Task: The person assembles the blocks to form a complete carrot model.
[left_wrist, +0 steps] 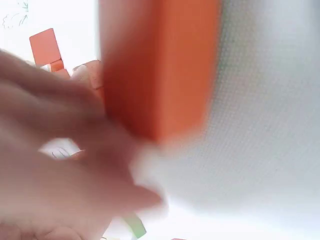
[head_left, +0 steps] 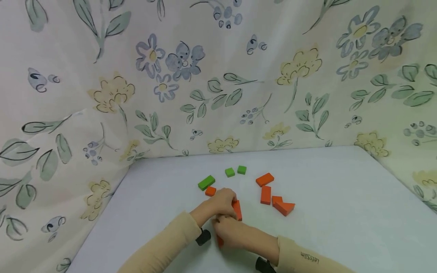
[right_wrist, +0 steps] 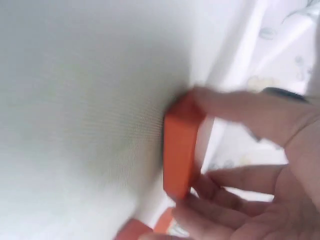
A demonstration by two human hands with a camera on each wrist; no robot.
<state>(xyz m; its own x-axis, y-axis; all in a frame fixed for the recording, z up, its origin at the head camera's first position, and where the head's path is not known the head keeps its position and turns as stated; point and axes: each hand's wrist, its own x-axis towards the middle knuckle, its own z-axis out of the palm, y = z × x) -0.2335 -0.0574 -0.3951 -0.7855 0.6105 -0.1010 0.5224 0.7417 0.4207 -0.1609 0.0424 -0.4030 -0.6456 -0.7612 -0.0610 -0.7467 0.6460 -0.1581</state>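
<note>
While a floral cloth [head_left: 218, 106] hangs beyond and to both sides of the held block [right_wrist: 180, 150], apparently to screen off the room, a plain white table [head_left: 327, 242] gives the pieces a flat, pale ground. Two cream sleeves [head_left: 164, 246] reach in from its near side, and the hands meet beside it, touching or nearly so. The right hand [head_left: 235, 232] pinches the held block between thumb and fingers, likely to steady it while leaving a long face uncovered. The left hand [head_left: 223, 201] is just beyond, fingers bent down at a second block [head_left: 237, 211]; whether they grip it I cannot tell. Having the hands this near probably helps control both pieces at once.

Farther beyond and right of the held block lie two orange bars [head_left: 266, 195] and an orange wedge [head_left: 285, 208]; beyond and left, a green bar [head_left: 206, 182]. Smaller still, an orange cube [head_left: 210, 191] is beyond and left, an orange chip [head_left: 277, 199] beyond and right, and two green cubes [head_left: 230, 172] farthest beyond, perhaps spread out to give the hands space.
</note>
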